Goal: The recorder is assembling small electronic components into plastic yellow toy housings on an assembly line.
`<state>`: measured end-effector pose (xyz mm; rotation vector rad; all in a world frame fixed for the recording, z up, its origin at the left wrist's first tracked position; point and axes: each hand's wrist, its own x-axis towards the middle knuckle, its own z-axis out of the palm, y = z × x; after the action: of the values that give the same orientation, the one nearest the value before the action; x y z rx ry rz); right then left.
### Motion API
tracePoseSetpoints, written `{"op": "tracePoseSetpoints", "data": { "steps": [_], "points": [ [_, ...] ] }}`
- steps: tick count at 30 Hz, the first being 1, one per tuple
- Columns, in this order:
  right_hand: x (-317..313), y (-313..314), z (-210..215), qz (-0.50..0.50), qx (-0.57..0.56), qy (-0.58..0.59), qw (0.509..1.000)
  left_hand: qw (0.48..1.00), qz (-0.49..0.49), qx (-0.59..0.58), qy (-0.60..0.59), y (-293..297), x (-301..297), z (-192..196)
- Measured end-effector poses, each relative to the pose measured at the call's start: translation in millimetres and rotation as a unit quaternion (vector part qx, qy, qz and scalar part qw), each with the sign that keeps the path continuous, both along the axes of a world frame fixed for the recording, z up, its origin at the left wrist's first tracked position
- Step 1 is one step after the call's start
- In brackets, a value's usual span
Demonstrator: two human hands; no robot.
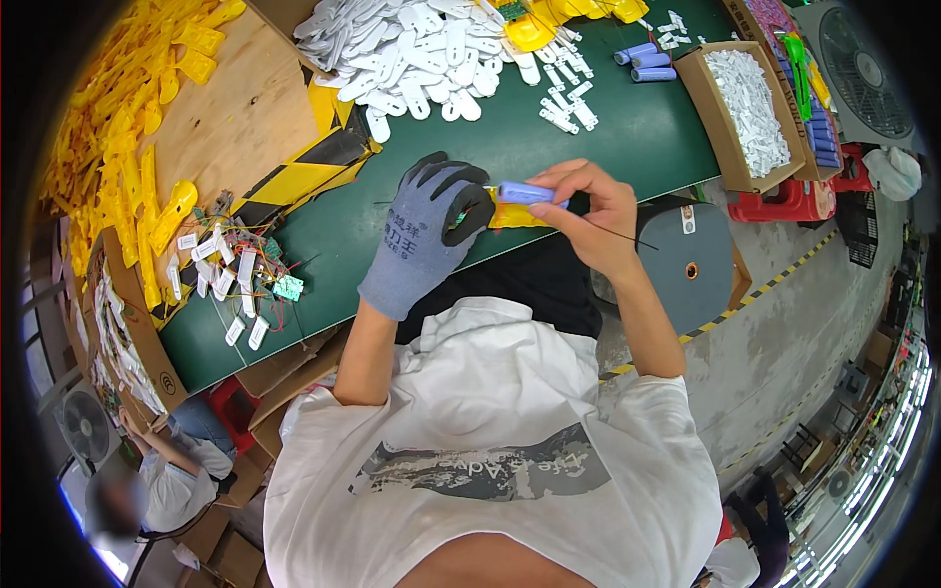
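1. My bare right hand pinched the purple battery near its right end.
2. The long battery ran left to right, over the yellow piece. I couldn't tell if they touched.
3. Its free left end pointed at my gloved left hand, just beside it.
4. That glove was curled, but I couldn't tell what it gripped.
5. My hands were near each other, not touching.

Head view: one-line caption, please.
Bare right hand holds a purple cylinder beside the gloved left hand, at a green table.
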<state>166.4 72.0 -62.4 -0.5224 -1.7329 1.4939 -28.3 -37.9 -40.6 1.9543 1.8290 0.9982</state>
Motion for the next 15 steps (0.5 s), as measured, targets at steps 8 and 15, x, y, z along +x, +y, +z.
{"op": "tracePoseSetpoints", "data": {
  "steps": [8, 15],
  "points": [
    [-7.1, 1.7, -4.3, 0.002, 0.303, -0.105, 0.947, 0.99, -0.016, 0.069, 0.118, -0.4, -7.9, -1.4],
    [-9.0, -0.1, -1.3, 0.012, 0.334, -0.116, 0.935, 1.0, 0.004, -0.004, -0.024, -10.2, -2.8, -8.2]
  ]
}}
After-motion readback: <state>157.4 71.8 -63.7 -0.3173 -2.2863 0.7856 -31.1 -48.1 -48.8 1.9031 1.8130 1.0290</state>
